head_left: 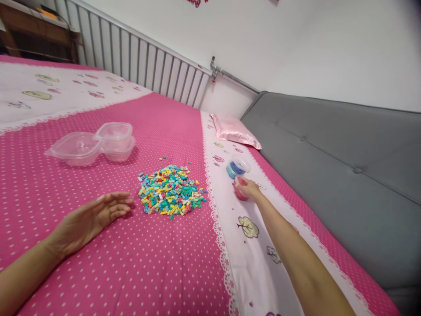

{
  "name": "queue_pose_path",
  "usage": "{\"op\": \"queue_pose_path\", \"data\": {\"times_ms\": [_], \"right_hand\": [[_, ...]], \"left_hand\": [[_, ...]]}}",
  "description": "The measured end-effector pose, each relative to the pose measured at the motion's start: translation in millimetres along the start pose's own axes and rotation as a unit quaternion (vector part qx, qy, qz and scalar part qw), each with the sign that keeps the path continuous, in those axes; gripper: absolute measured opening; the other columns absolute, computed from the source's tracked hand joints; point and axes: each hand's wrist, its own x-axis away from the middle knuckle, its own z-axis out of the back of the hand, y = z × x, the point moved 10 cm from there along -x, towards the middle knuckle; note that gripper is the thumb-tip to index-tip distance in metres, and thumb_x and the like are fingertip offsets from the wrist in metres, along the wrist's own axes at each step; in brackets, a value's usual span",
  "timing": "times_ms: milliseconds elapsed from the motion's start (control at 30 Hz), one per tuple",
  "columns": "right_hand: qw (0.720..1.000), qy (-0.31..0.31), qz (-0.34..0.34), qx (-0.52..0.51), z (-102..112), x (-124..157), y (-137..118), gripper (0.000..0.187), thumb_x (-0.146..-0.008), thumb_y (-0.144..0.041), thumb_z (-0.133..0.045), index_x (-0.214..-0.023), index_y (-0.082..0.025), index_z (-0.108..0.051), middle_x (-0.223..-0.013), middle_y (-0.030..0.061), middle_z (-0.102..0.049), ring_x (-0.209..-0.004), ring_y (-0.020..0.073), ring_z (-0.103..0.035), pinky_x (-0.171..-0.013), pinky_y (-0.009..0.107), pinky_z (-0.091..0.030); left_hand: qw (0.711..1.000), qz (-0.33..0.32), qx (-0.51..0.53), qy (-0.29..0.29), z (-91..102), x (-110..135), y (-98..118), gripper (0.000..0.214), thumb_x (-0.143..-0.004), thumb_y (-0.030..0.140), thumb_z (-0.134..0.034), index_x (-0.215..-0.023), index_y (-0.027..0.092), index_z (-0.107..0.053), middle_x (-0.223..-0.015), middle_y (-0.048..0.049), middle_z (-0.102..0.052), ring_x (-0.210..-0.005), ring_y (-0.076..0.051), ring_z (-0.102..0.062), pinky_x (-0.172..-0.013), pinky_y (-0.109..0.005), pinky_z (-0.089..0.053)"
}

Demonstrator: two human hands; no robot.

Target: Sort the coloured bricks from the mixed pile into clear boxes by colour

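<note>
My right hand [250, 188] is closed around a small clear container with red contents [240, 189], over the white strip of the bedsheet. Just behind it are clear containers with blue and teal contents [237, 167], close together. My left hand [95, 217] rests on the pink dotted sheet, its fingers stretched out and holding nothing. Beside its fingertips lies a heap of small multicoloured plastic pieces [173, 191], mostly yellow, teal, green and red. Past the left hand stand clear plastic containers [79, 149], grouped together with nothing visible inside.
A pink satin pillow [235, 131] lies near the grey padded headboard [329, 153]. Grey metal railings [141, 61] run along the far side of the bed. At the far left stands a dark wooden table [42, 33]. A few loose pieces are scattered behind the heap.
</note>
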Motion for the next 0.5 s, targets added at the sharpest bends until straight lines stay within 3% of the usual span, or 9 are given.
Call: {"op": "queue_pose_path", "data": {"times_ms": [100,200,333,500], "right_hand": [[0.999,-0.017,0.001,0.037,-10,1,2,0.063,-0.079,-0.054,-0.052,-0.135,-0.028,-0.046,-0.145,0.0114,-0.037,-0.131,0.0346,-0.037,-0.103,0.049,-0.031],[0.998,-0.022,-0.005,0.060,-18,7,5,0.065,-0.084,-0.060,-0.037,-0.143,-0.031,-0.032,-0.154,0.0094,-0.020,-0.136,0.0364,-0.025,-0.106,0.053,-0.025],[0.994,-0.027,0.005,0.107,-26,19,6,0.064,-0.088,-0.059,-0.025,-0.147,-0.032,-0.022,-0.156,0.0059,-0.014,-0.139,0.0336,-0.020,-0.108,0.051,-0.021],[0.989,-0.024,0.015,0.148,-29,21,4,0.070,-0.086,-0.062,-0.027,-0.147,-0.031,-0.019,-0.156,0.0062,-0.014,-0.139,0.0344,-0.018,-0.108,0.051,-0.018]], "left_hand": [[1.000,0.003,0.000,0.005,0.3,1,0,0.039,-0.069,0.041,-0.070,-0.099,0.015,-0.072,-0.109,-0.0136,-0.069,-0.097,-0.028,-0.064,-0.083,-0.033,-0.055],[1.000,0.005,0.002,0.013,0.6,3,0,0.039,-0.068,0.041,-0.071,-0.098,0.016,-0.072,-0.108,-0.0131,-0.069,-0.096,-0.028,-0.064,-0.082,-0.033,-0.055],[1.000,0.005,-0.002,0.017,-0.5,3,0,0.040,-0.067,0.041,-0.072,-0.097,0.015,-0.072,-0.106,-0.0142,-0.070,-0.095,-0.028,-0.064,-0.082,-0.033,-0.055],[1.000,0.002,-0.001,0.009,0.5,1,-1,0.040,-0.071,0.043,-0.068,-0.100,0.015,-0.071,-0.110,-0.0141,-0.068,-0.099,-0.029,-0.063,-0.084,-0.034,-0.054]]}}
